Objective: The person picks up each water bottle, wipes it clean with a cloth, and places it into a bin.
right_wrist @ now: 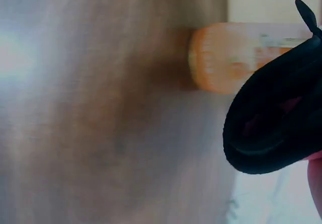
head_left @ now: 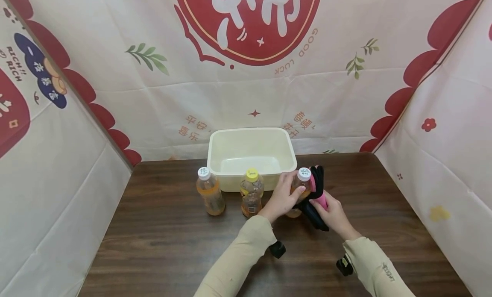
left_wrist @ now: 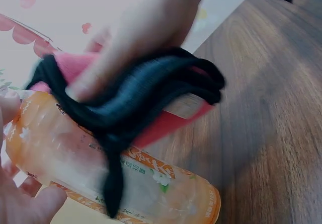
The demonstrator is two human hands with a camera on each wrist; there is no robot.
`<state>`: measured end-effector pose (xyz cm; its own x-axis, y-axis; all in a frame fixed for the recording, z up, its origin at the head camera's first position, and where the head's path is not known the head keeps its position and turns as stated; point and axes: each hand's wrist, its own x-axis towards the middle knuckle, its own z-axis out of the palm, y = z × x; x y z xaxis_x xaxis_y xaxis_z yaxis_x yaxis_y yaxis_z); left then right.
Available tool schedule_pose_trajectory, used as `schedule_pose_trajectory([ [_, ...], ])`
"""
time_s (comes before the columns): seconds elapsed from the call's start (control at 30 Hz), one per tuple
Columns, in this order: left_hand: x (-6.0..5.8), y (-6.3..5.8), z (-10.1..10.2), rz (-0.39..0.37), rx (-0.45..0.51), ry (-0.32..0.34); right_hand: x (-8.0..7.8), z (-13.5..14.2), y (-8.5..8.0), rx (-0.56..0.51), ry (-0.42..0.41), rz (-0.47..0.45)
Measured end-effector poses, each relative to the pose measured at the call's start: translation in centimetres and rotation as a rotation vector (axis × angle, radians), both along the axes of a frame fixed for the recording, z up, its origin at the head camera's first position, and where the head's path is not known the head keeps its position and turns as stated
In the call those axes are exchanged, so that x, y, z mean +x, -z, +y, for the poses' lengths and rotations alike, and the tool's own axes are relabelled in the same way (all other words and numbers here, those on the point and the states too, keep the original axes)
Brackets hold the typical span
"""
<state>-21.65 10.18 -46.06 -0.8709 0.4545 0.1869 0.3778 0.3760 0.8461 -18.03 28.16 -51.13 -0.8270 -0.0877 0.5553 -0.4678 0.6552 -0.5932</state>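
Observation:
At the right front corner of the cream bin, my left hand point(head_left: 283, 196) grips a clear bottle with a white cap point(head_left: 304, 174). The left wrist view shows this bottle with an orange flowered label point(left_wrist: 65, 146), tilted. My right hand point(head_left: 333, 216) pinches a folded pink cloth piece with thick black trim point(head_left: 314, 213), held right beside the bottle. A black knotted strap end point(left_wrist: 113, 189) hangs from it across the label. In the right wrist view the black-edged fold point(right_wrist: 271, 113) overlaps the bottle's upper part point(right_wrist: 221, 58), with its lower end showing.
A cream plastic bin point(head_left: 230, 182) stands at the back of the brown wooden table point(head_left: 161, 245). Before it stand a white-capped bottle with an orange label point(head_left: 211, 196) and a yellow-capped bottle point(head_left: 251, 194). Printed cloth point(head_left: 246, 92) hangs behind and at both sides.

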Motion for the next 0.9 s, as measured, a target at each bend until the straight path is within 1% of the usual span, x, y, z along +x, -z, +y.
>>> schedule_pose_trajectory([
  [0.07, 0.0, 0.0, 0.0, -0.001, 0.002, 0.001, 0.0, 0.0, 1.2, 0.024, 0.004, -0.037],
  [0.2, 0.1, 0.0, 0.0, 0.008, 0.002, 0.002, 0.4, -0.1, 3.2, 0.069, 0.031, -0.213],
  [0.27, 0.1, 0.0, 0.1, 0.014, 0.002, -0.002, 0.5, -0.2, 4.1, 0.095, 0.046, -0.274],
  [0.3, 0.2, 0.0, 0.1, 0.015, 0.008, -0.002, 0.6, -0.2, 4.5, 0.104, 0.052, -0.293],
  [0.37, 0.2, 0.0, 0.1, 0.018, 0.011, -0.002, 0.6, -0.2, 5.2, 0.118, 0.056, -0.280],
  [0.47, 0.3, 0.0, 0.1, 0.018, 0.014, 0.002, 0.7, -0.1, 5.7, 0.121, 0.064, -0.265],
  [0.6, 0.3, 0.1, 0.1, 0.025, 0.010, 0.001, 0.7, -0.1, 5.8, 0.112, 0.065, -0.287],
  [0.7, 0.2, 0.2, 0.1, 0.033, 0.003, 0.003, 0.7, 0.0, 5.2, 0.098, 0.068, -0.363],
  [0.77, 0.2, 0.1, 0.1, 0.032, 0.001, 0.004, 0.7, 0.1, 4.3, 0.087, 0.070, -0.422],
  [0.83, 0.2, 0.2, 0.1, 0.029, 0.002, 0.005, 0.7, 0.2, 3.0, 0.066, 0.064, -0.469],
  [0.9, 0.1, 0.2, 0.0, 0.018, 0.001, 0.005, 0.6, 0.3, 1.6, 0.048, 0.056, -0.485],
])
